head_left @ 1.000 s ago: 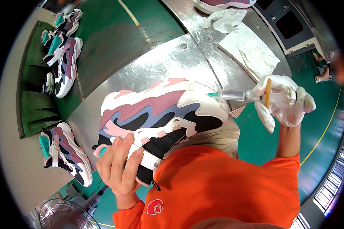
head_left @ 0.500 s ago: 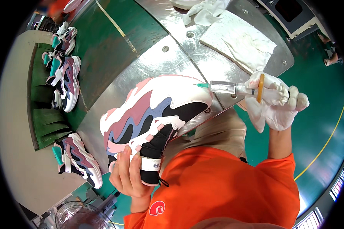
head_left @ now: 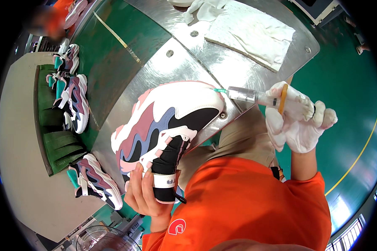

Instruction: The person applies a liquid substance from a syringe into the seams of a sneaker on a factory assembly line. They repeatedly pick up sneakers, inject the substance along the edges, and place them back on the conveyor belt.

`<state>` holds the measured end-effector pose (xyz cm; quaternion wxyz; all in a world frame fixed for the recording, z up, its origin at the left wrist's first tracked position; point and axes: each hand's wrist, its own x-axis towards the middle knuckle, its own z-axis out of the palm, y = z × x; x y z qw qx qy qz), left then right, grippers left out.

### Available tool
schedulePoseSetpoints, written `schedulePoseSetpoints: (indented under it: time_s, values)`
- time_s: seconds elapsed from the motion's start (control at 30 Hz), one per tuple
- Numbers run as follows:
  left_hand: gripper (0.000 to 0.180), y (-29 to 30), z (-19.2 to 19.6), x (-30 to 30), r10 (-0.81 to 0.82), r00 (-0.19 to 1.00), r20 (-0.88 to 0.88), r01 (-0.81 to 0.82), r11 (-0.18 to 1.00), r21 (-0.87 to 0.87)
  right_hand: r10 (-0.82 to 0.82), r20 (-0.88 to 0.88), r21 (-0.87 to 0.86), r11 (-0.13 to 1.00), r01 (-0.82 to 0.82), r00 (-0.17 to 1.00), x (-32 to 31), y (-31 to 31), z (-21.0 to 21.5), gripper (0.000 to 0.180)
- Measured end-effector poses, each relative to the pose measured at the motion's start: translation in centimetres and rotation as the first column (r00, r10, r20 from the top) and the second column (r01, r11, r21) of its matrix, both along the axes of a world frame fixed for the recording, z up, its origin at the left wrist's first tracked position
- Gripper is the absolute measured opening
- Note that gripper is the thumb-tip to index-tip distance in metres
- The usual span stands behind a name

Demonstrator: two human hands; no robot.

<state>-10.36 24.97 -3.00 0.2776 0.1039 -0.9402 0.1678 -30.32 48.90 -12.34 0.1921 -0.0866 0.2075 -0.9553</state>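
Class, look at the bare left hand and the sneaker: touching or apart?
Touching. The head view shows the left hand wrapped around the sneaker at its heel end, fingers pressed on the collar.

We see a white cloth (head_left: 250,33) lying flat near the far edge of the metal table (head_left: 163,79), a crumpled rag (head_left: 199,10) just beside it. Finished sneakers (head_left: 73,98) sit on green racks (head_left: 54,144) off the table's left edge.
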Motion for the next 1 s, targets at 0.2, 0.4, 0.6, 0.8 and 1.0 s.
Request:
schedulePoseSetpoints:
  time_s: [0.2, 0.4, 0.6, 0.8, 1.0]
  values:
    - [0.053, 0.0, -0.2, 0.1, 0.001, 1.000, -0.014, -0.001, 1.000, 0.005, 0.021, 0.101, 0.260, 0.965, -0.047, 0.995, 0.4, 0.1, 3.3, 0.060]
    - [0.050, 0.1, -0.4, 0.0, -0.007, 0.999, -0.041, 0.008, 1.000, 0.011, 0.149, 0.074, 0.389, 0.906, -0.166, 0.986, 0.3, -0.3, 7.3, 0.074]
    - [0.061, -0.3, 1.2, 0.0, -0.043, 0.999, 0.025, 0.040, 0.995, 0.087, 0.317, 0.056, 0.523, 0.799, -0.298, 0.947, 1.1, -1.3, 10.3, 0.085]
    - [0.058, -2.0, 3.8, -1.5, -0.088, 0.990, 0.106, 0.063, 0.974, 0.219, 0.391, -0.014, 0.462, 0.819, -0.340, 0.920, 1.3, -1.1, 8.6, 0.099]
    - [0.059, -3.6, 6.3, -3.9, -0.126, 0.981, 0.146, 0.075, 0.948, 0.310, 0.292, -0.371, 0.360, 0.920, -0.154, 0.882, 1.7, -1.9, 4.2, 0.102]
